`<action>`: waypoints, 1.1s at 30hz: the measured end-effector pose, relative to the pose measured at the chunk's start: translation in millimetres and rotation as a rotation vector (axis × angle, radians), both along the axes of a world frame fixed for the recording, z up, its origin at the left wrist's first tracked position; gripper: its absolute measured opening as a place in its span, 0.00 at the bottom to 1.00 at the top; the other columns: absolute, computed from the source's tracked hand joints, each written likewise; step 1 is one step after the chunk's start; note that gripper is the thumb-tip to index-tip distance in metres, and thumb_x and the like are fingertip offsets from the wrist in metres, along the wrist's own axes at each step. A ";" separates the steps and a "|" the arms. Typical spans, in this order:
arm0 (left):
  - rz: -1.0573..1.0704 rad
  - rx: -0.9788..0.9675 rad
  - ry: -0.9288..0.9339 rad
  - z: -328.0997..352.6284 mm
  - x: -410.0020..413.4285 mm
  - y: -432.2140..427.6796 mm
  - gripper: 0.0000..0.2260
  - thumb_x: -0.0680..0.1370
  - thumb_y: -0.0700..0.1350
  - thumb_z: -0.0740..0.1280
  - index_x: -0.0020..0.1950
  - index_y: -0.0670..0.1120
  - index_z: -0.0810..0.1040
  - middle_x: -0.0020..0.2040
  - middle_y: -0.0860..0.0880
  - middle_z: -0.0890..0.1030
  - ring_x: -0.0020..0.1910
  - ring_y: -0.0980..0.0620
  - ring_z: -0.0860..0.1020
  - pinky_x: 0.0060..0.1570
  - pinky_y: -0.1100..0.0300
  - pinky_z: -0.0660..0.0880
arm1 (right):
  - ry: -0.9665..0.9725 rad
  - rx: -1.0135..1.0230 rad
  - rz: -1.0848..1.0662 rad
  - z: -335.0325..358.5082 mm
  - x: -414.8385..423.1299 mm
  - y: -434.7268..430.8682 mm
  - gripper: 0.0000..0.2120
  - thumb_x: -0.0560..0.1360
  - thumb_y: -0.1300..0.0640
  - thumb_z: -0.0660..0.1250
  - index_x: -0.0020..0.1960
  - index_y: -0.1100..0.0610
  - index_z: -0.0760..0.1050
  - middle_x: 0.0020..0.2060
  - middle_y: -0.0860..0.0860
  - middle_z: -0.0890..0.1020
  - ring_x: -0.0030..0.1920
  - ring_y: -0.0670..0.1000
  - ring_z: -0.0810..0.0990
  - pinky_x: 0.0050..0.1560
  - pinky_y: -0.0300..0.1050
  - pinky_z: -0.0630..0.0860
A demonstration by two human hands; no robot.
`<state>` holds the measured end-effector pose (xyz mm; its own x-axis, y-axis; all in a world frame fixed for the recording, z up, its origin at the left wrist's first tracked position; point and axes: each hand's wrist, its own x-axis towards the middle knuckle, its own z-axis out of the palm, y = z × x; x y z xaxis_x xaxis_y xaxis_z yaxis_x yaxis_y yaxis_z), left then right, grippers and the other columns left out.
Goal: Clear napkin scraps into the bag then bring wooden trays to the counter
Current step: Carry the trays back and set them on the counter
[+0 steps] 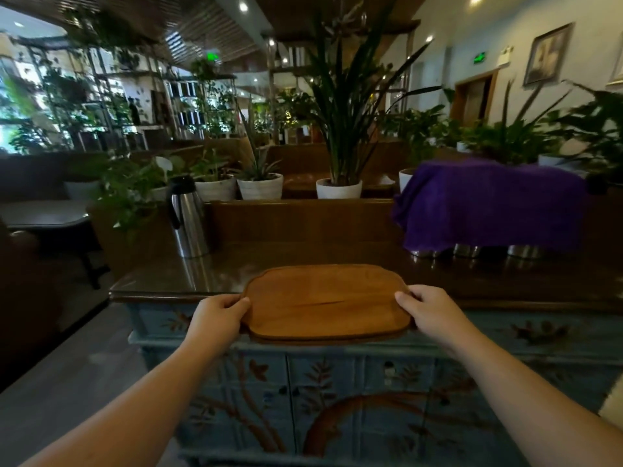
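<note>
A flat brown wooden tray is held level at the front edge of the dark counter top, its far half over the counter and its near edge overhanging the front. My left hand grips the tray's left end. My right hand grips its right end. A thin second edge shows under the tray's near rim; I cannot tell whether it is another tray. No napkin scraps or bag are in view.
The counter sits on a blue painted cabinet. A steel thermos jug stands at the counter's back left. A purple cloth covers steel containers at the back right. Potted plants line the ledge behind. A table stands at left.
</note>
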<state>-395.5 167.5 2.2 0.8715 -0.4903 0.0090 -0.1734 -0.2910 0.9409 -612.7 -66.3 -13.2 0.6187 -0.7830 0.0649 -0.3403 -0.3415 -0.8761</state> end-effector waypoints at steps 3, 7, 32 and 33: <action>0.016 0.005 -0.014 -7.4 36.0 -27.9 0.08 0.79 0.45 0.65 0.41 0.49 0.82 0.38 0.43 0.84 0.33 0.48 0.79 0.38 0.52 0.77 | 0.038 0.002 0.021 -11.6 38.2 -29.9 0.18 0.79 0.49 0.61 0.46 0.63 0.81 0.33 0.52 0.78 0.35 0.52 0.78 0.38 0.47 0.70; 0.000 -0.003 0.019 -21.1 85.9 -70.7 0.06 0.78 0.44 0.66 0.46 0.45 0.82 0.38 0.45 0.84 0.33 0.49 0.81 0.35 0.56 0.77 | 0.066 0.013 0.011 -26.2 82.9 -67.0 0.19 0.79 0.48 0.61 0.48 0.63 0.80 0.36 0.55 0.78 0.38 0.55 0.79 0.40 0.50 0.71; -0.237 0.431 0.074 -87.8 323.8 -289.9 0.09 0.79 0.43 0.64 0.57 0.44 0.77 0.47 0.46 0.81 0.42 0.52 0.81 0.33 0.62 0.73 | 0.462 0.021 -0.106 -66.2 295.0 -247.4 0.10 0.78 0.48 0.63 0.50 0.54 0.77 0.46 0.56 0.82 0.44 0.54 0.82 0.50 0.55 0.80; -0.230 0.432 0.082 -87.6 327.1 -294.3 0.08 0.79 0.43 0.64 0.56 0.44 0.77 0.47 0.46 0.82 0.42 0.52 0.82 0.34 0.61 0.74 | 0.474 0.017 -0.105 -67.8 300.1 -254.1 0.11 0.78 0.48 0.63 0.51 0.54 0.77 0.46 0.56 0.82 0.44 0.53 0.82 0.50 0.55 0.80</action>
<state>-68.4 -126.8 -85.4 0.7294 -0.6139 -0.3017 -0.2097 -0.6204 0.7557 -312.6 -320.3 -81.0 0.4946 -0.8411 -0.2190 -0.7353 -0.2707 -0.6213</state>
